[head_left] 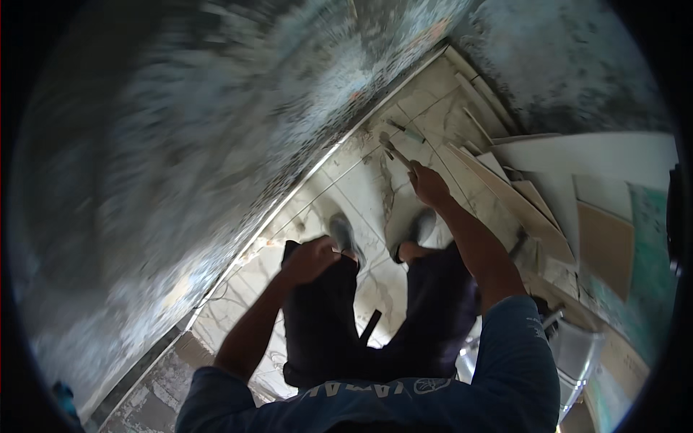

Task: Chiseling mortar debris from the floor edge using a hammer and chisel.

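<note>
My right hand (429, 184) is closed round the handle of a hammer (398, 153), held out over the tiled floor with its head toward the wall. The exact shape of the hammer's head is hard to make out. Near that head lies a thin tool with a green handle, which looks like a chisel (410, 131), on the tiles. My left hand (315, 260) rests at my left knee, its fingers loosely bent and holding nothing that I can see. Between my legs a dark strap (370, 328) hangs down.
A rough, stained wall (216, 144) runs diagonally along the left. Large board pieces (520, 206) lean and lie at the right, beside a greenish wall. A shiny metal container (576, 350) stands at lower right. My shoes (421, 225) are on the marbled tile floor (361, 191).
</note>
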The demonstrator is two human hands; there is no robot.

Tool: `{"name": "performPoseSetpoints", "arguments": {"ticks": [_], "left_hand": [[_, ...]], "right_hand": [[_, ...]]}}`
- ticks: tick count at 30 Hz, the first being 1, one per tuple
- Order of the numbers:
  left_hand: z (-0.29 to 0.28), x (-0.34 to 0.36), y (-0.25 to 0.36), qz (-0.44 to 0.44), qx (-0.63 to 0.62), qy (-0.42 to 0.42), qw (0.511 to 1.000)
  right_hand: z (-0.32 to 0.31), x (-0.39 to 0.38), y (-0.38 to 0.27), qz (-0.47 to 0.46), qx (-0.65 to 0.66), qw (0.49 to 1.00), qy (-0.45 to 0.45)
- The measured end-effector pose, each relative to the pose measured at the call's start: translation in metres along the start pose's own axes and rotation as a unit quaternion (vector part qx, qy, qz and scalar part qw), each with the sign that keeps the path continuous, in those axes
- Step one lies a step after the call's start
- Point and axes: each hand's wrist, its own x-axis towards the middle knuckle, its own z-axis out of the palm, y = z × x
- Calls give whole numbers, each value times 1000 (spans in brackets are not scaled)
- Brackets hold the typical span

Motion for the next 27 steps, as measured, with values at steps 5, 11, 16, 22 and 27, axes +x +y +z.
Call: {"name": "performPoseSetpoints", "arguments": {"ticks": [5,11,16,22,27], "left_hand": [[-30,203,-79,21,58,-69,996],[-3,307,-158,62,107,-145,982],[31,336,-191,69,63,-132,987],[60,338,-211,85,6,-88,993],[69,342,-224,94,-18,-60,994]], "right_hand": [[116,120,61,-50,52,997,8],[199,168,87,-48,77,995,50],[218,177,86,-64,92,991,74],[237,172,72,-21,93,991,96],[247,171,64,33,96,987,123]]}}
